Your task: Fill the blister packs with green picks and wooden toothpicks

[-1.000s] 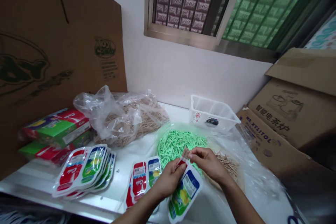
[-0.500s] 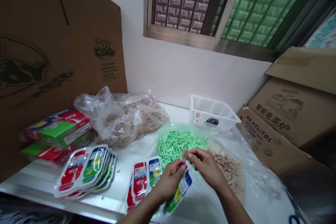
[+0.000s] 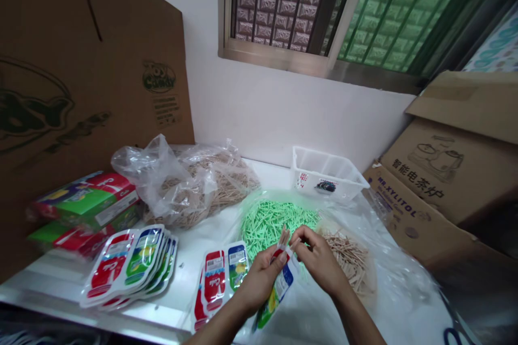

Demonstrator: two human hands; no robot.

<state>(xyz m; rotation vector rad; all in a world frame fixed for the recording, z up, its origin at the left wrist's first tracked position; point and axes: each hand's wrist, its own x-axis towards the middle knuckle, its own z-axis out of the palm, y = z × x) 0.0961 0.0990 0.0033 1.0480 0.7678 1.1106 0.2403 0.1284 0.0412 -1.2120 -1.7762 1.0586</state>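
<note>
Big cardboard sheet [image 3: 81,64] leans on my far left. In front of it is the clear bag of tan sticks [image 3: 194,183]. The green stick pile [image 3: 271,221] sits mid-table, with a fan of pouches [image 3: 129,261] lying near the table's edge. My left hand [image 3: 259,280] is curled tight, pinching the pouch [image 3: 279,288] by its top, low over the table in front of the green pile. My right hand [image 3: 319,259] has its fingertips closed on the pouch's mouth. A little bundle of sticks [image 3: 284,237] pokes up out of it.

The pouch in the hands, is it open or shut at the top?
Open: a bundle of tan sticks pokes out of the top of the pouch, which the left hand holds.
</note>
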